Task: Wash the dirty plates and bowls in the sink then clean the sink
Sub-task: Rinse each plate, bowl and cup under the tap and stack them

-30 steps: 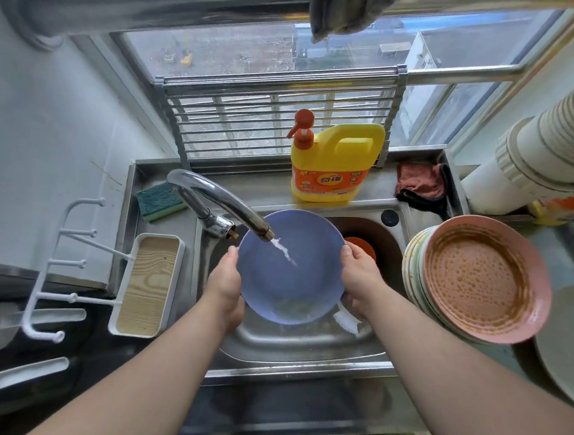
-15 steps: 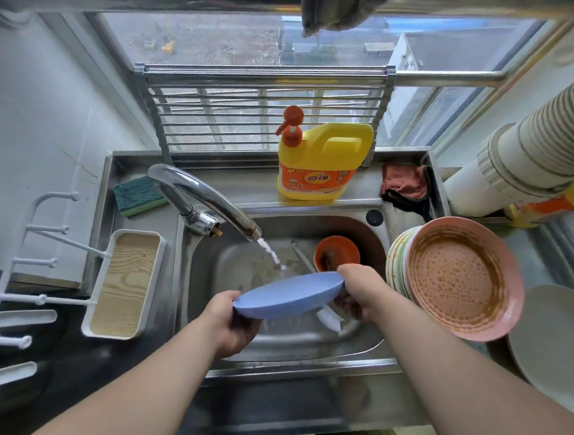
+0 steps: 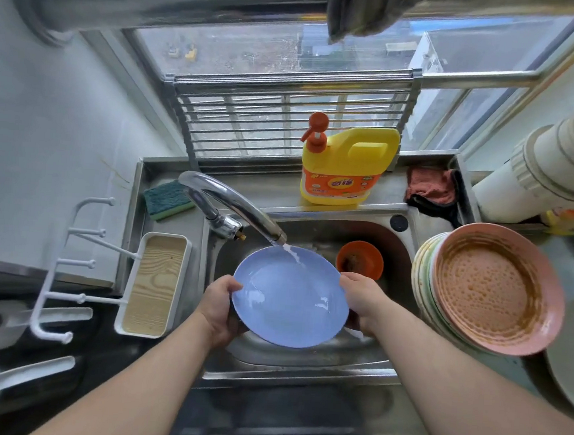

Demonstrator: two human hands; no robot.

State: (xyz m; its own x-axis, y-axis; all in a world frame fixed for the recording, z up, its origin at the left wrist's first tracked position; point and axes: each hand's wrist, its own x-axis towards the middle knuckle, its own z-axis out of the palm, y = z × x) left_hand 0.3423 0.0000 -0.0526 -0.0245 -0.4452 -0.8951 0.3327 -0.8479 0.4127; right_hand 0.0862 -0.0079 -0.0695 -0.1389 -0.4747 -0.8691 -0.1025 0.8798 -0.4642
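A blue plate is held face up over the steel sink, under the running tap. Water lands on its far rim. My left hand grips the plate's left edge and my right hand grips its right edge. An orange bowl with brown residue sits in the sink behind my right hand. A stack of dirty plates, topped by a pink one smeared brown, leans at the sink's right.
A yellow detergent jug stands behind the sink beside a red cloth. A green sponge lies at the back left. A white wood-lined tray sits left of the sink. A pale plate lies far right.
The blue plate was tilted edge-on and low half a second ago. It now lies face up beneath the stream, with both hands holding its rim throughout.
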